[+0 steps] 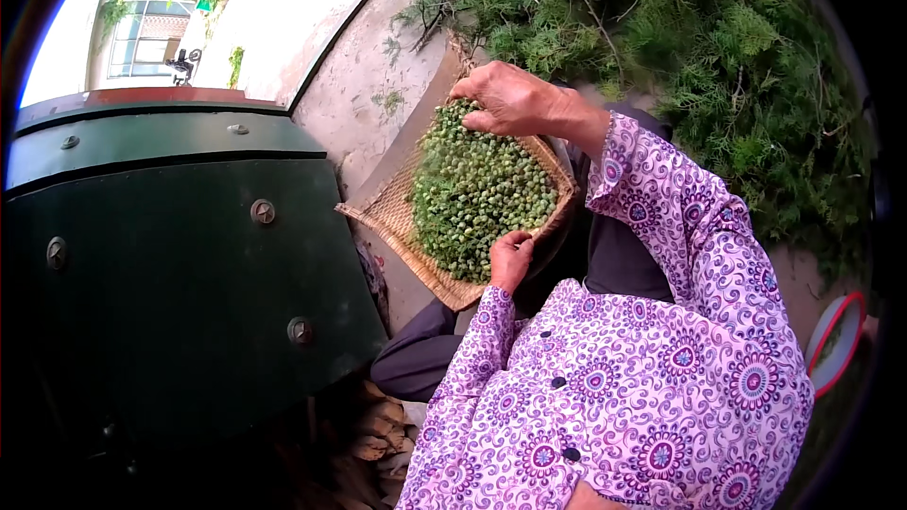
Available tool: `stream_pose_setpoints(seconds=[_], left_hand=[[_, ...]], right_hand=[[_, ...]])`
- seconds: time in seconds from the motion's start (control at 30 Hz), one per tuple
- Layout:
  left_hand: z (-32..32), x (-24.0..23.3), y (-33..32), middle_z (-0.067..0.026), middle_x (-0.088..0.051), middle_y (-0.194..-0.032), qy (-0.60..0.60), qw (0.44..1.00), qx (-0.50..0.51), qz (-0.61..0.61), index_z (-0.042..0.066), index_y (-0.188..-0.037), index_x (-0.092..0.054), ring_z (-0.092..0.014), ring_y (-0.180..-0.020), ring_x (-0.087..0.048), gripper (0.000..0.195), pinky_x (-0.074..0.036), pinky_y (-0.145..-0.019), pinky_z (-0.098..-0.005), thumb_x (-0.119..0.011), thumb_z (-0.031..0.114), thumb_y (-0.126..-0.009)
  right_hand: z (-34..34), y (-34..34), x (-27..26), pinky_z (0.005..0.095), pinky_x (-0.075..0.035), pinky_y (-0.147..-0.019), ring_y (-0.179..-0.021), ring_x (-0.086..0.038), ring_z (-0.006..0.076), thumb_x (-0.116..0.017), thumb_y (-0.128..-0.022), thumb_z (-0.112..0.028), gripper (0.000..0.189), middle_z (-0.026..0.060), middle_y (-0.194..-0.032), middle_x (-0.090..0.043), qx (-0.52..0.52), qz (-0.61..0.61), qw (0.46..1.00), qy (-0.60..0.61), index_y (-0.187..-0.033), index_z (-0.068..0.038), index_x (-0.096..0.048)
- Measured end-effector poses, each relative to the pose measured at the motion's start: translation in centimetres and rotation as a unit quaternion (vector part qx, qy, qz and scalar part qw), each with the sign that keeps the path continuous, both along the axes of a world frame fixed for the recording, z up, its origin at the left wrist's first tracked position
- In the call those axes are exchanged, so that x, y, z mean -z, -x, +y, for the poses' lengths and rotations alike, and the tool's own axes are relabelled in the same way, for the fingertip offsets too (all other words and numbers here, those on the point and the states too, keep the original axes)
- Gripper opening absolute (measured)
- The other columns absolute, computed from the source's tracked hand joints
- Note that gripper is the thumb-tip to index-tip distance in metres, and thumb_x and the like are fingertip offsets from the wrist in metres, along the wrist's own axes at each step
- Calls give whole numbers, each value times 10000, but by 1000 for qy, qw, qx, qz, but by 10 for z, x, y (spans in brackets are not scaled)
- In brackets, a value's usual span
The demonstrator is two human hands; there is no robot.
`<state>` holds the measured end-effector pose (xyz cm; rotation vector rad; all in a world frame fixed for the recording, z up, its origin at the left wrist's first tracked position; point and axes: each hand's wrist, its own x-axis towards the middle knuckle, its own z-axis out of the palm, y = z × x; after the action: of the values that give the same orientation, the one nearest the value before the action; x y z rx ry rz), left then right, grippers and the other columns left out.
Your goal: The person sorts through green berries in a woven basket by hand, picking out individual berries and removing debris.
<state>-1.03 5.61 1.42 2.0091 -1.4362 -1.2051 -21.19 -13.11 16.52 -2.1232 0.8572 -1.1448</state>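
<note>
A woven winnowing basket (386,216) rests before me, tilted in the view, close to my bent legs. Heaped in it are small green seed cones (489,184), which look like those of arborvitae. Over the far part of the heap arches my right hand (506,100), its thumb and fingers apart with cones visible between them. My left hand (511,260) is at the near side of the heap, beside the basket's rim. Its thumb and fingertips are drawn together, and whether they pinch a cone or the rim cannot be made out.
Cut evergreen branches (680,35) are piled beyond and to the right on the concrete ground (354,85). A dark green metal door panel (177,262) with star studs stands at left. Split firewood (379,425) lies below it. A red-rimmed white container (836,343) is at right.
</note>
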Motion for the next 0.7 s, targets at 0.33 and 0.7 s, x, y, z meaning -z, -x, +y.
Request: stream_pose_setpoints(seconds=[0.33,0.7], left_hand=[[-53,26,-6,-165,-626,-754,-23,964,83,-251,66,-801,-670,-307,-710,-610,198,-480,-696,-370,-553,167,-678],[-61,35,-7,-165,-624,-716,-44,963,115,-239,53,-737,-661,-315,-688,-605,157,-478,-680,-365,-549,122,-651]], right_hand=[[13,0,-33,404,-468,-669,-763,-572,345,-602,-706,-78,171,200,-781,-539,29,102,994,-5,-792,28,-500],[10,-2,-30,405,-467,-685,-763,-574,332,-584,-707,-61,146,204,-795,-544,28,108,994,-22,-788,34,-509]])
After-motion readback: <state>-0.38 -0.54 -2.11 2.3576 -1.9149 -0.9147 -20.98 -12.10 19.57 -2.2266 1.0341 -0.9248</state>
